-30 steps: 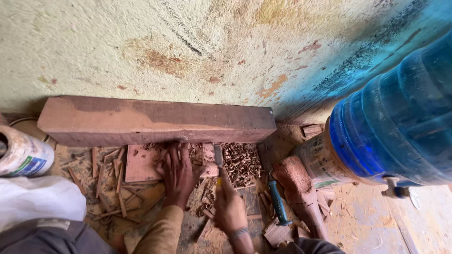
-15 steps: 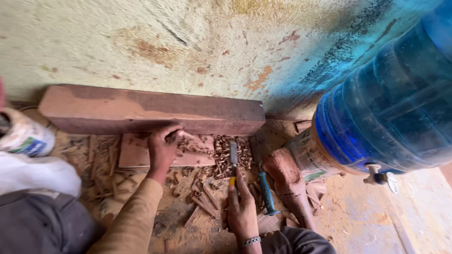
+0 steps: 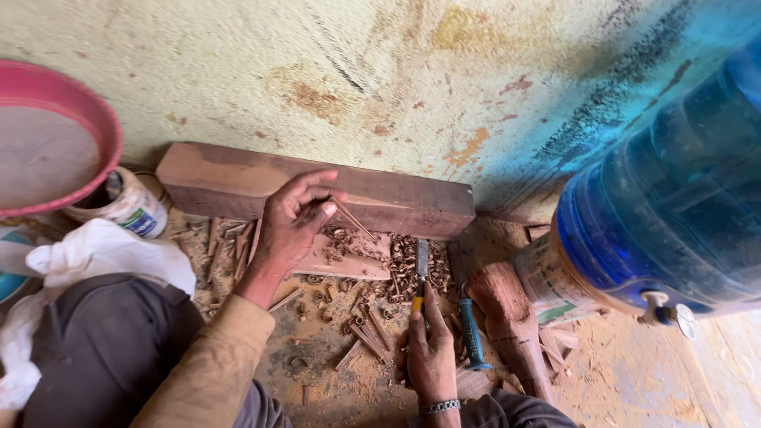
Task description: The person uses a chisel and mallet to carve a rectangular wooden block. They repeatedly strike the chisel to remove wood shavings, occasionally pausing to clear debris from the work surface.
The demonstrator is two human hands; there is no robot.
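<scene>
My left hand is raised over a flat reddish wood piece and pinches a thin wood sliver between thumb and fingers. My right hand grips a chisel with a yellow-banded handle, its blade pointing away toward a heap of curled shavings. A thick wooden beam lies along the wall behind both hands. Wood strips and chips litter the ground around the flat piece.
A large blue water jug stands at the right on a stand. A blue-handled tool and a wooden mallet lie right of my right hand. A pink basin, a tin can and white cloth sit left.
My left hand has lifted off the flat piece and picked up a thin sliver. The right hand with the chisel drew back slightly; the view shifted right and down.
</scene>
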